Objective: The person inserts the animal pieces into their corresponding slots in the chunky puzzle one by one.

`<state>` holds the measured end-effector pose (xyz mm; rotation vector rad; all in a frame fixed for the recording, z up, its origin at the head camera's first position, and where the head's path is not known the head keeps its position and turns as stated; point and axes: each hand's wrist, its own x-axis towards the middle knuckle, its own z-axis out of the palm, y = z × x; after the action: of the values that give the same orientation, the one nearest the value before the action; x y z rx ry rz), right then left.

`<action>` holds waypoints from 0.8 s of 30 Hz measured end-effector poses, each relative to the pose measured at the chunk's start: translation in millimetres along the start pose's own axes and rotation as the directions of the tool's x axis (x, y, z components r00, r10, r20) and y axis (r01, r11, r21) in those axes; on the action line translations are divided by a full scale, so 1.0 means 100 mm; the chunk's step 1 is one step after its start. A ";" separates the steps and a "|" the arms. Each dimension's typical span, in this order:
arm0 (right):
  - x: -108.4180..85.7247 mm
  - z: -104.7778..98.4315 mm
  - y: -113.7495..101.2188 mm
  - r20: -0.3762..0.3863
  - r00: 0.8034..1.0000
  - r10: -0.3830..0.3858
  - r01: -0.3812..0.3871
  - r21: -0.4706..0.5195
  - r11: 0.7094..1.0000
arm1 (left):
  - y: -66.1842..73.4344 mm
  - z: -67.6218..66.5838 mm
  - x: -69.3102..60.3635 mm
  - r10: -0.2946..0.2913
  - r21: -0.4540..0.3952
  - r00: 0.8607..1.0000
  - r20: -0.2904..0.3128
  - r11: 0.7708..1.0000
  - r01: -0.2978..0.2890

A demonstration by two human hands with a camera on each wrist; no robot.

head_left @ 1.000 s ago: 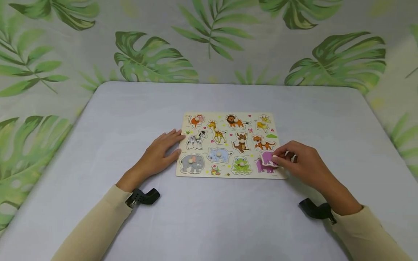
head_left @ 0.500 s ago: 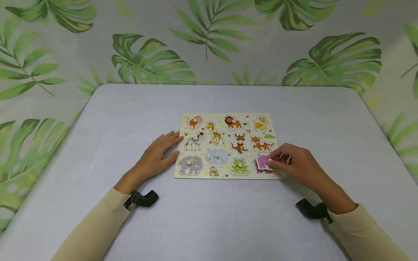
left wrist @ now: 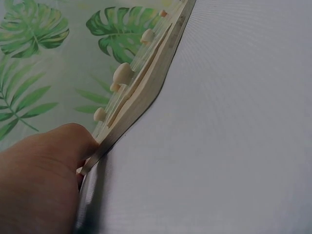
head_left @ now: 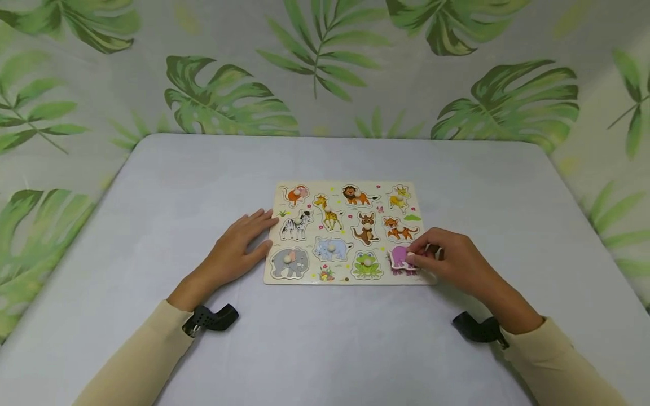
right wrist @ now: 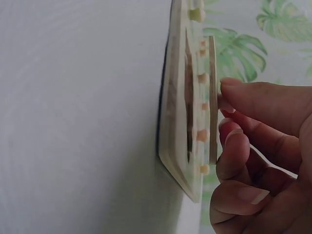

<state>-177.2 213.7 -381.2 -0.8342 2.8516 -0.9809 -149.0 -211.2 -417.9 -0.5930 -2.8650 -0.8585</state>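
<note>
A wooden peg puzzle board (head_left: 325, 188) lies on the table, with knobbed animal pieces sitting in its recesses. My right hand (head_left: 454, 262) pinches the knob of a purple animal puzzle piece (head_left: 398, 256) between thumb and fingers over the lower right corner. In the right wrist view, that piece (right wrist: 213, 102) stands just off the board's face, roughly parallel to it, with a gap between. Beneath it, part of a purple picture shows in the recess. My left hand (head_left: 231, 248), fingers extended, rests against the board's left edge; its thumb (left wrist: 73, 141) touches the edge in the left wrist view.
Near the held piece are the frog piece (head_left: 368, 265) and the tiger piece (head_left: 400, 229). A white cloth covers the table (head_left: 325, 344). A leaf-patterned cloth (head_left: 315, 113) hangs behind its far edge. Each wrist carries a black camera mount (head_left: 213, 318).
My right hand has shifted the purple piece slightly left and down over its recess, so less of the picture underneath shows. The left hand stays at the board's edge. The head view has shifted slightly.
</note>
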 end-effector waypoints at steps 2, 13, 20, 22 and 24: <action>0.00 0.01 -0.01 0.012 1.000 0.003 -0.003 0.012 1.000 | 0.00 -0.02 0.01 0.008 0.009 1.000 -0.003 1.000 -0.008; -0.01 0.03 0.02 0.086 0.996 0.005 -0.009 0.050 0.999 | 0.03 0.00 -0.01 0.001 -0.011 1.000 0.007 1.000 -0.001; -0.01 0.04 0.03 0.103 0.995 0.019 -0.026 0.063 0.998 | 0.03 -0.02 -0.02 -0.003 -0.005 1.000 0.000 1.000 0.003; -0.01 0.02 0.02 0.103 0.994 0.018 -0.024 0.059 0.998 | 0.04 -0.02 -0.01 0.002 -0.008 1.000 -0.005 1.000 -0.002; -0.01 0.01 0.02 0.102 0.995 0.017 -0.022 0.052 0.998 | 0.04 -0.01 0.00 0.009 -0.006 1.000 -0.012 1.000 -0.009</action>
<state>-177.5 214.7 -383.0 -0.8248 2.7315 -0.9774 -147.5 -209.0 -414.7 -0.5991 -2.8476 -0.8672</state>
